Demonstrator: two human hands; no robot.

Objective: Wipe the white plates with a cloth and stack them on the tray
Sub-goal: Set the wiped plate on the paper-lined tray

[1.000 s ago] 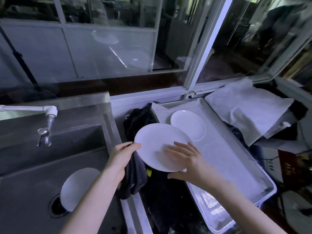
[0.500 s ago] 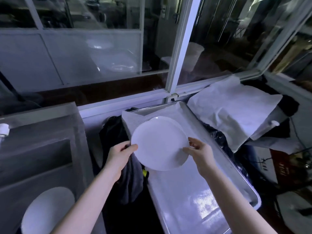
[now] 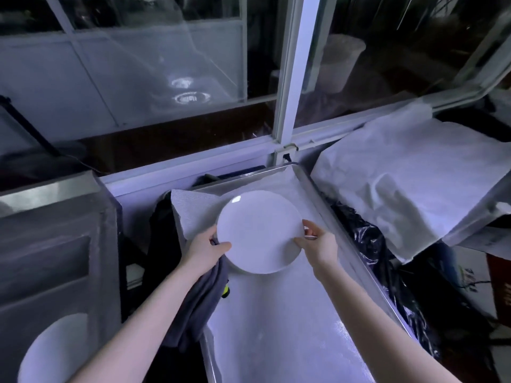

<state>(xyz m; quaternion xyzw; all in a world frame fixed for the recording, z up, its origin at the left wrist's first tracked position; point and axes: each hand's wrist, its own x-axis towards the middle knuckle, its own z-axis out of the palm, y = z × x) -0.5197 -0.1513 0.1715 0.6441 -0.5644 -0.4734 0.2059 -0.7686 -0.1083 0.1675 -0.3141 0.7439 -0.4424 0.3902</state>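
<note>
A round white plate [image 3: 260, 230] is held low over the far part of the metal tray [image 3: 356, 244], which is lined with white mesh. My left hand [image 3: 206, 250] grips the plate's left rim and also holds a dark grey cloth [image 3: 193, 302] that hangs down beside the tray. My right hand [image 3: 318, 244] pinches the plate's right rim. The plate that lay on the tray earlier is hidden beneath the held one; I cannot tell whether they touch. Another white plate [image 3: 52, 352] lies in the sink at the bottom left.
A grey sink [image 3: 55, 258] is on the left. White sheeting [image 3: 409, 183] covers a box to the right of the tray, with black plastic [image 3: 370, 244] between them. A window frame [image 3: 290, 78] runs along the back.
Both hands have carried the plate right and down over the tray, above the spot where the other plate lay. My view has swung right, so the tap has left the frame.
</note>
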